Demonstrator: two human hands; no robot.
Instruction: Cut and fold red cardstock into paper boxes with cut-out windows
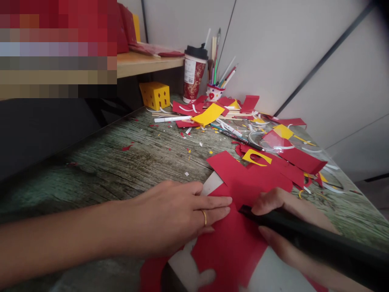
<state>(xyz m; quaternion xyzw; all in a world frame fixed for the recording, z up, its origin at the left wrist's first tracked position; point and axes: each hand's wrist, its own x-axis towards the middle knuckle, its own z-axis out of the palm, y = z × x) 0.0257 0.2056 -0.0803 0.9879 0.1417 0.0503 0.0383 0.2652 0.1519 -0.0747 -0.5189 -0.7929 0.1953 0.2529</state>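
Observation:
My left hand [179, 215] lies flat with its fingers stretched out, pressing down a sheet of red paper [234, 239] on the wooden table [127, 162]. A ring sits on one finger. My right hand [285, 219] is wrapped round a long black tool [304, 239] whose tip rests on the red paper just right of my left fingertips. A white strip [212, 183], perhaps a ruler, pokes out from under the paper above my left hand. More cut red paper [243, 174] with a yellow shape [257, 157] on it lies just beyond.
Red and yellow paper scraps [209, 114], pens [172, 119] and white strips litter the far side of the table. A lidded paper cup [194, 73], a small pot of brushes [214, 92] and a yellow paper box [154, 95] stand at the back by a wooden shelf [146, 63].

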